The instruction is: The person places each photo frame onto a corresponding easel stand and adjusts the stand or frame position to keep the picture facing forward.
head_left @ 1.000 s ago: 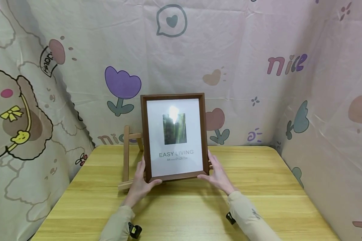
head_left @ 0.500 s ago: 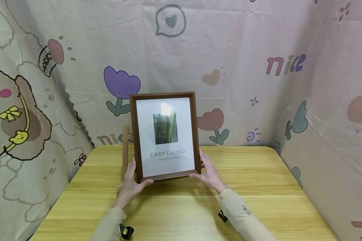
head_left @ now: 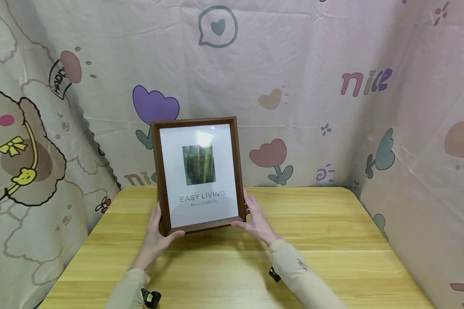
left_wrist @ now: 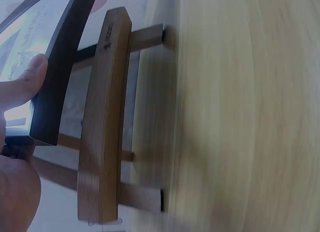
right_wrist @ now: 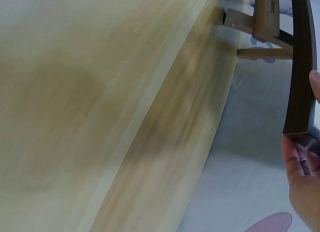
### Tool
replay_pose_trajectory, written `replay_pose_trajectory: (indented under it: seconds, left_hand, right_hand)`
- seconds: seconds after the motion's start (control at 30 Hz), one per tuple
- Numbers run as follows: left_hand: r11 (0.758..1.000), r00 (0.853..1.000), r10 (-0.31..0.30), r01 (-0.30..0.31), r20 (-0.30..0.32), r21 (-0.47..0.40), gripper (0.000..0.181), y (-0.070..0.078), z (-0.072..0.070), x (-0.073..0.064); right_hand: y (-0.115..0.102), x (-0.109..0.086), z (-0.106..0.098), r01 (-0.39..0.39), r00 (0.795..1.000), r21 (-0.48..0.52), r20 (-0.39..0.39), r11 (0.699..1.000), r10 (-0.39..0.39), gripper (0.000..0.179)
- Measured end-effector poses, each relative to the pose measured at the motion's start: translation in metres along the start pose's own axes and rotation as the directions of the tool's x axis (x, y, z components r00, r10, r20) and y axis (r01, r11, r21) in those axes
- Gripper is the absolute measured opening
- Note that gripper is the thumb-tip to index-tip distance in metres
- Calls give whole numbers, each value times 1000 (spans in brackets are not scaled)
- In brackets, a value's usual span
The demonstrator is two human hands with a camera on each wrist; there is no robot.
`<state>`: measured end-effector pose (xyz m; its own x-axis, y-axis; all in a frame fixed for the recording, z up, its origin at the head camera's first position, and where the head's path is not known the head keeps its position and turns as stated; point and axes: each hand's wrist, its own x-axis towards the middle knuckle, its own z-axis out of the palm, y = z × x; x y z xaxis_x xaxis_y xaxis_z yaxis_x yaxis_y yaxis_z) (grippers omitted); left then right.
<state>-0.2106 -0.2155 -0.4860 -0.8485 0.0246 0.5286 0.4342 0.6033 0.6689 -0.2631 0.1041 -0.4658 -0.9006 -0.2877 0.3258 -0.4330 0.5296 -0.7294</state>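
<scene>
A brown picture frame point(head_left: 201, 211) with a glossy white sheet reading "EASY LIVING" is held up in both hands, leaning slightly left. The left hand point(head_left: 153, 237) grips its lower left corner, thumb over the front. At the lower right corner, the right hand point(head_left: 258, 223) holds it the same way, fingers along the side. Behind the frame stands a small wooden easel point(left_wrist: 102, 127), which the frame hides in the head view. In the left wrist view the frame's bottom edge is apart from the easel's ledge. The right wrist view shows part of the easel point(right_wrist: 266, 17) beyond the frame.
A wood-grain table point(head_left: 313, 240) spreads under the hands. Printed cloth point(head_left: 224, 77) hangs behind it and at both sides. Dark wrist cameras are strapped near both sleeves.
Both hands have carried the picture frame to the left, in front of the easel. The easel, partly visible at the left before, is now covered in the head view.
</scene>
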Motion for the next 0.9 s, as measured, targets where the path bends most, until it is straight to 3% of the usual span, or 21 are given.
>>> replay_pose_trajectory:
  seconds: [0.47, 0.67, 0.9]
  left_hand:
    - [1000, 1000, -29, 29, -8, 6, 124, -13, -23, -8]
    - [995, 994, -104, 104, 22, 1, 125, -17, -32, -10]
    - [993, 993, -114, 113, 14, 21, 123, -19, -40, -11]
  right_hand:
    - [-12, 12, 22, 51, 998, 7, 24, 999, -51, 119]
    - [-14, 16, 31, 34, 998, 20, 43, 999, -35, 120]
    - [-17, 22, 41, 107, 994, 26, 17, 994, -108, 118]
